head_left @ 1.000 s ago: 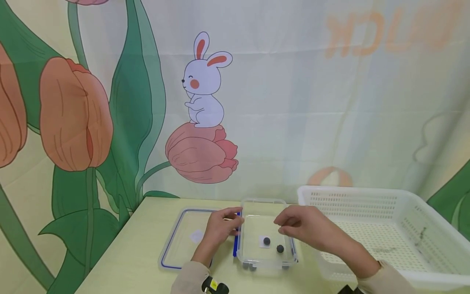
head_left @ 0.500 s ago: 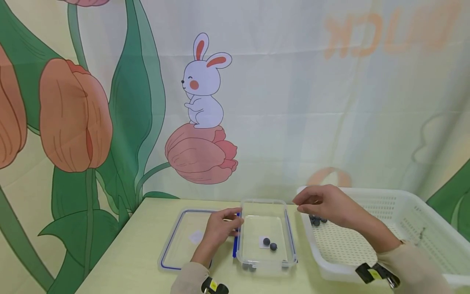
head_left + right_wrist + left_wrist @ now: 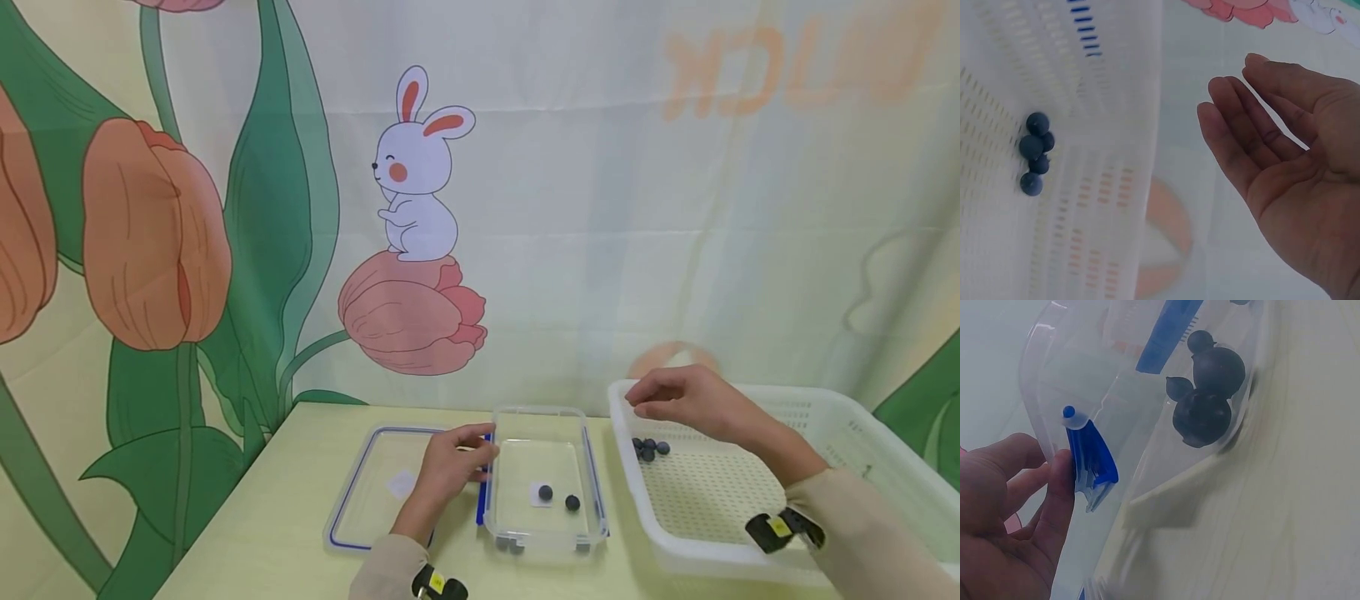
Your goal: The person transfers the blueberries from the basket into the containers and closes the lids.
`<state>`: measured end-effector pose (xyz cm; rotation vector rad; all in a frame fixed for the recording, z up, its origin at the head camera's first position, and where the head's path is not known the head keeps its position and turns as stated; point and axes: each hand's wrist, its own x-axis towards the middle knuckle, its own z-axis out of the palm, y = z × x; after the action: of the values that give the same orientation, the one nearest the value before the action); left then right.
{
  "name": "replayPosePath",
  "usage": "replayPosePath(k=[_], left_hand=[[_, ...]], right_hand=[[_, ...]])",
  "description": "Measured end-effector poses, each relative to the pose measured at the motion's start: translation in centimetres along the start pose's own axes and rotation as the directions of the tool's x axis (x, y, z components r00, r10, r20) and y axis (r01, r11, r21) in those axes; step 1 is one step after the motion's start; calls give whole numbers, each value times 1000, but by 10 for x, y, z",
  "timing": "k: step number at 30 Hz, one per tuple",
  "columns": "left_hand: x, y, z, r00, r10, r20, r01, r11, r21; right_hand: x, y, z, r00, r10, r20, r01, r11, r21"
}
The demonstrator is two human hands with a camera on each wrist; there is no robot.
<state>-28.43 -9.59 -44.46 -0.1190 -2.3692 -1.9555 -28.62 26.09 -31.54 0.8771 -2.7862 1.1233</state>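
Note:
My left hand (image 3: 450, 462) grips the left side of a clear plastic food container (image 3: 544, 536), thumb against the wall beside a blue latch (image 3: 1094, 456). Two dark blueberries (image 3: 572, 502) lie apart on the container's floor; more show low through its front wall. In the left wrist view, large blueberries (image 3: 1202, 417) rest at the container's bottom. My right hand (image 3: 692, 404) hovers over the left end of a white perforated basket (image 3: 641, 508), fingers loosely bent and nothing between them. Below it, several blueberries (image 3: 649, 448) cluster in the basket's left corner.
A clear lid with a blue seal (image 3: 347, 487) lies flat on the pale yellow table (image 3: 262, 517), left of the container. Behind the table hangs a curtain (image 3: 540, 208) printed with tulips and a rabbit.
My right hand has moved right from above the container to above the basket, uncovering the blueberries there. One blueberry in the container rolled left, then back right. My left hand stayed put.

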Motion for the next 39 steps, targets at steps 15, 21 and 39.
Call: replayPosePath(k=[15, 21, 39], left_hand=[[0, 1, 0, 1000, 2, 10, -2, 1000, -13], [0, 1, 1, 1000, -7, -3, 7, 1000, 2], [0, 0, 1, 1000, -4, -10, 4, 1000, 17]], right_hand=[[9, 47, -4, 990, 114, 84, -118, 992, 40], [9, 65, 0, 982, 160, 100, -162, 987, 14], [3, 105, 12, 976, 160, 147, -159, 987, -23]])
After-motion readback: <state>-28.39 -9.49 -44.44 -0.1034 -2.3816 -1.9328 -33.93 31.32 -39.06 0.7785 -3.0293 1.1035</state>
